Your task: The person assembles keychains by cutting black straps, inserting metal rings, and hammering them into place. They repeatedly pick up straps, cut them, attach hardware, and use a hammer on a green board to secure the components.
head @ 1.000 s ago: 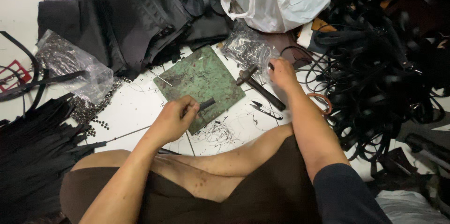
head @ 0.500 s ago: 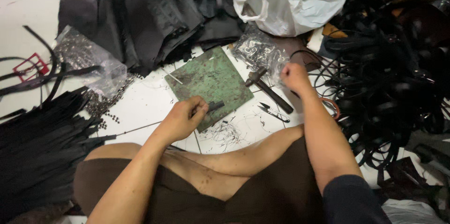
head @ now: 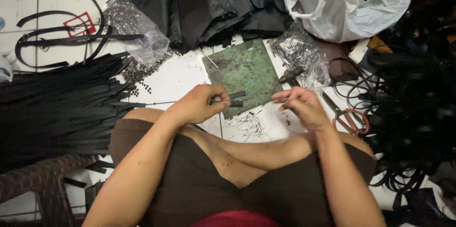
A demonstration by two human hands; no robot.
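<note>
My left hand [head: 198,104] is closed on a short black strap piece [head: 232,99] whose end pokes out over the near edge of a worn green cutting board [head: 244,72]. My right hand [head: 300,105] hovers just right of that strap end, fingers pinched together on something small that I cannot make out. Both hands sit above my knees, over the white tiled floor.
Scissors with reddish handles [head: 346,115] lie right of my right hand. A clear bag of metal parts [head: 304,56], a hammer-like tool [head: 290,75], a white plastic bag [head: 346,4], dark fabric [head: 204,4], stacked black straps [head: 57,99] at left and tangled straps [head: 413,89] at right surround the board.
My right hand has drawn back from the tools beside the board toward the strap piece in my left hand. The left hand has kept its grip.
</note>
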